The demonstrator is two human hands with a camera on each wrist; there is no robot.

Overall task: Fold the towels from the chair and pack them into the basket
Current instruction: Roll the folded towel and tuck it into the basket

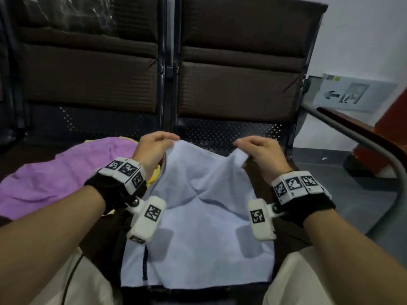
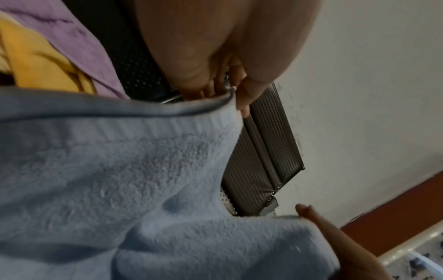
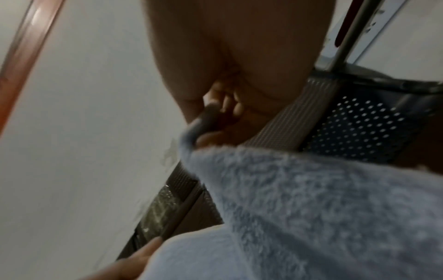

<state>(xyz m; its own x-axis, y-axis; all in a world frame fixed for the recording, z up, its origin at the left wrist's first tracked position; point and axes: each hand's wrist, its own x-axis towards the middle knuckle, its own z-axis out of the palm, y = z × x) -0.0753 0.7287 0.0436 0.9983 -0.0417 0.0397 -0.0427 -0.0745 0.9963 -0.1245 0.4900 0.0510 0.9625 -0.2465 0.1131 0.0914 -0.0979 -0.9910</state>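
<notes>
A pale blue towel (image 1: 198, 216) lies spread over the person's lap and the front of a dark brown chair seat (image 1: 103, 234), its near edge hanging across the knees and its far edge lifted off the seat. The left hand (image 1: 152, 148) takes the far left corner, its grip a pinch of thumb against curled fingertips on the hem; the left wrist view shows the thumb (image 2: 246, 98) pressed onto the ribbed border of the blue cloth. The right hand (image 1: 259, 153) does the same at the far right corner, its grip closed on a small fold of the towel, with the curled fingers (image 3: 223, 102) seen in the right wrist view wrapped around the rolled edge. Between the two raised corners the cloth sags in a shallow dip. To the left, on the neighbouring seat, a purple towel (image 1: 57, 175) lies crumpled and loosely spread, and a yellow towel (image 1: 154, 177) shows from beneath it, just beside the left wrist; the yellow cloth also appears under the purple one in the left wrist view. Behind stand the padded chair backs (image 1: 237, 80) with perforated metal panels below them. A grey metal armrest (image 1: 352, 137) curves down at the right, in front of a white wall carrying a sign with an arrow (image 1: 350, 93).
</notes>
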